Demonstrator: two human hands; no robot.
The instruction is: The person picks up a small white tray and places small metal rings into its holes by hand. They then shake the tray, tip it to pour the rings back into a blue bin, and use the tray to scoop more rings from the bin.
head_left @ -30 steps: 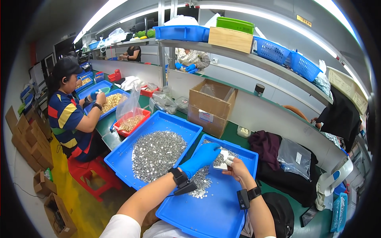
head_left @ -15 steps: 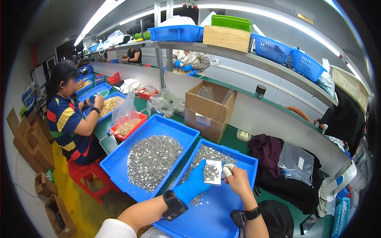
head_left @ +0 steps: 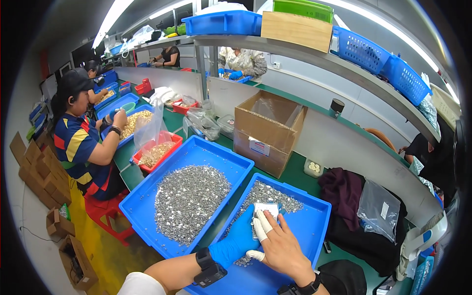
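Note:
My left hand (head_left: 237, 240), in a blue glove, grips a small white square plate (head_left: 264, 207) above the right blue tray (head_left: 307, 228). My right hand (head_left: 285, 248) lies over the plate with its fingers stretched out, white covers on some of them and on the thumb. It hides most of the plate's top and whatever lies on it. Small silvery metal pieces (head_left: 282, 200) are spread at the far end of this tray, and a few lie below my left hand. A bigger pile of like pieces (head_left: 189, 204) fills the middle of the left blue tray (head_left: 133, 216).
A cardboard box (head_left: 265, 135) stands behind the trays. Left of it are a red bin (head_left: 172, 147) and clear bags. Dark clothing (head_left: 383, 250) and a plastic bag (head_left: 378, 209) lie on the right. A shelf (head_left: 314, 56) crosses above. A co-worker (head_left: 81, 132) sits at left.
My right hand has gone from the plate's right edge to lying spread over its top, covering the metal pieces seen there before. The view has shifted slightly.

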